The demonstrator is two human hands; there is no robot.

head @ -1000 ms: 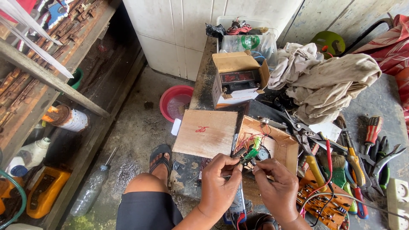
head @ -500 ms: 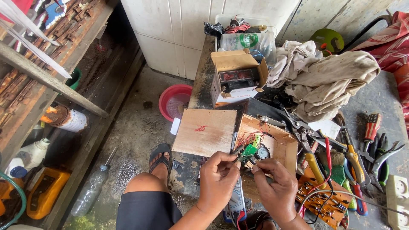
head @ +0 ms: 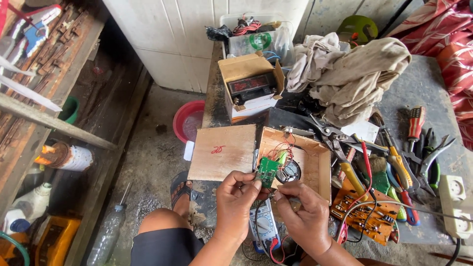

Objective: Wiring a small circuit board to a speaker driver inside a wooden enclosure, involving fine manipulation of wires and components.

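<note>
**Green board held over the open wooden box**

We hold a small green circuit board [head: 267,170] up between both hands. Our left hand [head: 236,202] pinches its lower edge with thumb and fingertips, a closed grip on the board. Our right hand [head: 305,216] is clenched just beside it; its fingertips seem to nip something small under the board, perhaps a wire or a tool, but we cannot tell what.

As we judge it, the work is midway. The wooden box [head: 322,165] stands open on the tabletop [head: 423,88], its flat lid [head: 224,152] lies beside it to the left, and the board is out of the box, hanging just above its near edge. Thin red wires [head: 282,148] run from the board down into the box. Seating the board and closing the lid look undone.

Inside the box we see a round dark speaker [head: 289,171] and the loose wires. Behind it, an open cardboard carton [head: 249,74] holds a black device with a dark display. A multimeter [head: 264,229] lies under our hands. An orange board [head: 362,214] and hand tools [head: 411,148] lie to the right.
</note>
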